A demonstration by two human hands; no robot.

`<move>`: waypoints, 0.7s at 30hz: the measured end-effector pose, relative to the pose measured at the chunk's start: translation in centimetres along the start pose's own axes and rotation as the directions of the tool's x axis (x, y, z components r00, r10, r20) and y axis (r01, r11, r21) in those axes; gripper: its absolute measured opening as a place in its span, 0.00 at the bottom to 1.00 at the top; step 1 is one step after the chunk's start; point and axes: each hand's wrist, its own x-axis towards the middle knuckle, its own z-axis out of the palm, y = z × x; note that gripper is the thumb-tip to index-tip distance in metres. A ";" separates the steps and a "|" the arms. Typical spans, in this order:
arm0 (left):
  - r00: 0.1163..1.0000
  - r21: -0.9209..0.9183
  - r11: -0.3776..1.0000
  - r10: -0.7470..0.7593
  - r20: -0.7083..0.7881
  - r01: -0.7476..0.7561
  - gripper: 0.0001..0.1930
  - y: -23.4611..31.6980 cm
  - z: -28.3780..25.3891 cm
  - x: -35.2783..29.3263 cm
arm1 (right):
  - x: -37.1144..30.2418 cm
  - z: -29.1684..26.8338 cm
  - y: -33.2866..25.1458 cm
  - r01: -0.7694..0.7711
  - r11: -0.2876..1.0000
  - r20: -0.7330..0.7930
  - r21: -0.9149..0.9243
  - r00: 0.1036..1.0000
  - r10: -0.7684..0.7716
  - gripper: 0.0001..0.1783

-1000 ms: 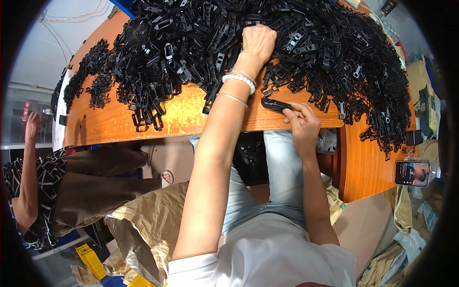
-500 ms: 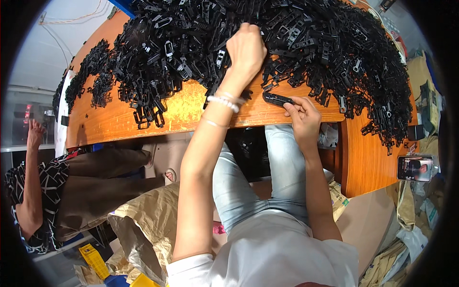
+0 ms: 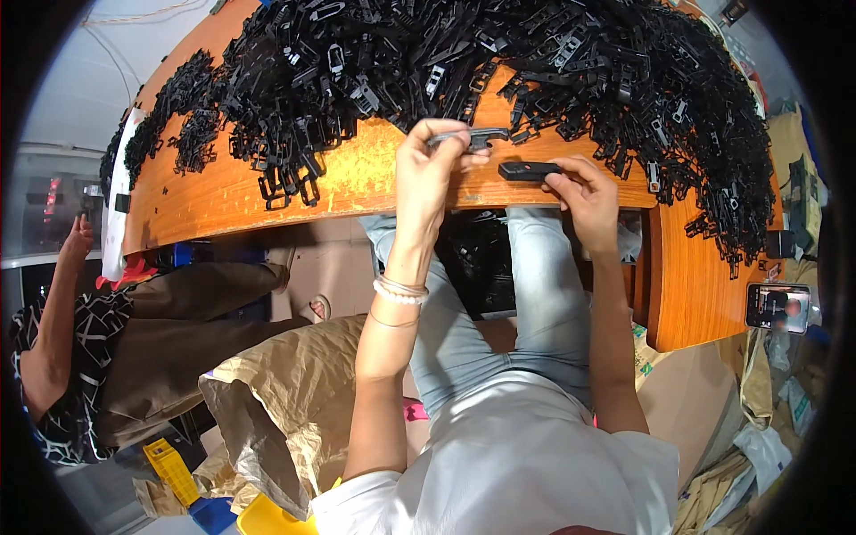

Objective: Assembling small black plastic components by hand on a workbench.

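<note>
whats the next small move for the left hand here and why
Probably bring the thin black plastic strip in the left hand down to the flat black plastic piece the right hand pins on the orange wooden table; the two sit close but apart.

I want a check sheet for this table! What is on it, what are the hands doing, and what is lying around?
Surface: orange wooden table, front strip bare.
Job's things: huge pile of black plastic clips over the far side; one long black clip lifted off the wood; one flat black piece lying near the edge.
Clutter: smaller clip heap at the left end.
Hands: left hand pinches the lifted clip; right hand fingertips hold the flat piece.
Cables: thin cords on the floor, far left.
Surroundings: another person's arm, brown paper sack, phone, yellow bins.
</note>
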 end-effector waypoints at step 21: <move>0.974 -0.054 0.997 -0.036 0.223 0.049 0.08 -1.6 -1.4 -5.2 | -3.1 2.7 -2.0 -0.099 0.957 0.174 0.272 0.983 0.053 0.10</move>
